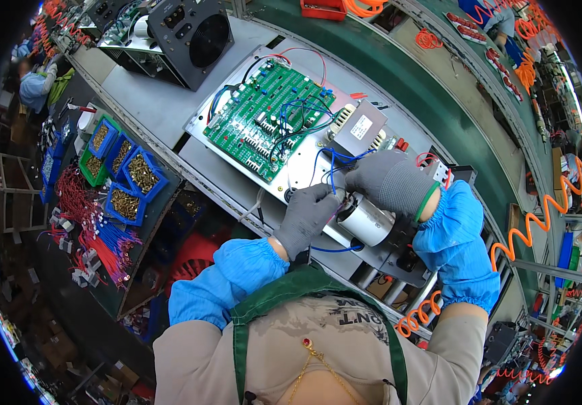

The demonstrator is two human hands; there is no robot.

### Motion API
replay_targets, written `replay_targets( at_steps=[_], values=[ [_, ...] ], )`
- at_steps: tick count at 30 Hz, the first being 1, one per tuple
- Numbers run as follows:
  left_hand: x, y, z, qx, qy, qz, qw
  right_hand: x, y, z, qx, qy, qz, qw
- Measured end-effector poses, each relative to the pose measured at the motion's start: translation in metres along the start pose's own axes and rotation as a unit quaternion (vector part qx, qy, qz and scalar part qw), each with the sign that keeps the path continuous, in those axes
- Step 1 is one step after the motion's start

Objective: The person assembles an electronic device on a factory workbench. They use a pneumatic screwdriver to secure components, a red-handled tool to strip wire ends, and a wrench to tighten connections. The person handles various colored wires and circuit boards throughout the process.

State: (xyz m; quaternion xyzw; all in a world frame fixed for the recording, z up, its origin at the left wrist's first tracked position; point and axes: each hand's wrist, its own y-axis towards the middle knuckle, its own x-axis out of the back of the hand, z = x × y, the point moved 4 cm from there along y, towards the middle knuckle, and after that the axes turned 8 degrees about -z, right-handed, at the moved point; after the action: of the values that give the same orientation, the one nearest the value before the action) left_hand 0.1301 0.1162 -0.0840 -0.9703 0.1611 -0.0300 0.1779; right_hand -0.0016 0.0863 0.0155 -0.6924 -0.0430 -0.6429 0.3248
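Observation:
Both my hands wear grey knit gloves and meet at the front edge of a metal chassis plate (299,177). The fingers of my left hand (306,217) are pinched on a thin blue wire (332,177) that runs down from the plate. Close beside them, my right hand (393,181) has its fingers curled together, and what they grip is hidden. Just below the right hand lies a silver cylindrical capacitor (366,223), its terminal end toward my fingertips. A boxy transformer (360,128) sits behind the right hand. Left of it, a large green circuit board (264,115) is mounted on the plate.
Blue bins (143,173) of brass fasteners and bundled red and blue wires (102,233) lie on the left bench. A black housing with a fan (196,40) stands at the far left of the line. Orange coiled hoses (541,223) hang at the right.

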Motion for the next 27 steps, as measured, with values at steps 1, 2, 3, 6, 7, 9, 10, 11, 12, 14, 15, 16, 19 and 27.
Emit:
replay_targets(
  at_steps=[1, 2, 3, 6, 7, 9, 10, 11, 12, 14, 15, 16, 19, 27],
  values=[
    [0.0, 0.001, 0.003, 0.022, -0.028, 0.001, 0.999, 0.0, 0.0, 0.0, 0.003, 0.0, -0.002, 1.0],
    [0.0, 0.001, 0.004, 0.044, -0.057, 0.002, 0.997, 0.0, 0.001, 0.001, 0.007, 0.0, -0.004, 1.0],
    [0.0, 0.001, 0.003, 0.052, -0.057, 0.006, 0.997, 0.0, 0.0, 0.0, 0.007, 0.004, -0.005, 1.0],
    [0.0, 0.001, -0.003, 0.061, -0.056, 0.017, 0.996, 0.001, 0.0, 0.0, 0.006, 0.007, -0.002, 1.0],
    [0.0, 0.0, -0.002, 0.057, -0.053, 0.02, 0.997, 0.003, 0.0, 0.001, 0.005, 0.006, 0.003, 1.0],
    [0.001, -0.001, -0.003, 0.037, -0.053, 0.022, 0.998, 0.003, 0.001, 0.001, 0.006, 0.006, 0.004, 1.0],
    [0.001, -0.002, -0.004, 0.022, -0.057, 0.021, 0.998, 0.001, 0.0, 0.0, 0.007, 0.009, 0.002, 1.0],
    [0.001, -0.002, -0.005, 0.006, -0.061, 0.021, 0.998, 0.0, 0.0, 0.0, 0.008, 0.012, -0.001, 1.0],
    [0.002, -0.001, -0.003, -0.002, -0.049, 0.02, 0.999, 0.0, 0.0, 0.0, 0.007, 0.006, 0.003, 1.0],
    [0.003, 0.003, 0.002, -0.018, -0.025, 0.019, 0.999, 0.002, 0.0, 0.001, 0.004, -0.006, 0.011, 1.0],
    [0.003, 0.003, 0.002, -0.016, -0.018, 0.02, 1.0, 0.003, -0.001, 0.002, 0.003, -0.002, 0.008, 1.0],
    [0.004, 0.001, 0.0, -0.013, -0.012, 0.021, 1.0, 0.004, -0.001, 0.002, 0.003, 0.001, 0.006, 1.0],
    [0.003, 0.002, 0.0, 0.002, -0.012, 0.021, 1.0, 0.005, -0.001, 0.002, -0.001, 0.009, 0.006, 1.0],
    [0.001, -0.001, -0.004, -0.011, -0.102, -0.013, 0.995, 0.0, -0.001, 0.001, 0.008, 0.018, -0.004, 1.0]
  ],
)
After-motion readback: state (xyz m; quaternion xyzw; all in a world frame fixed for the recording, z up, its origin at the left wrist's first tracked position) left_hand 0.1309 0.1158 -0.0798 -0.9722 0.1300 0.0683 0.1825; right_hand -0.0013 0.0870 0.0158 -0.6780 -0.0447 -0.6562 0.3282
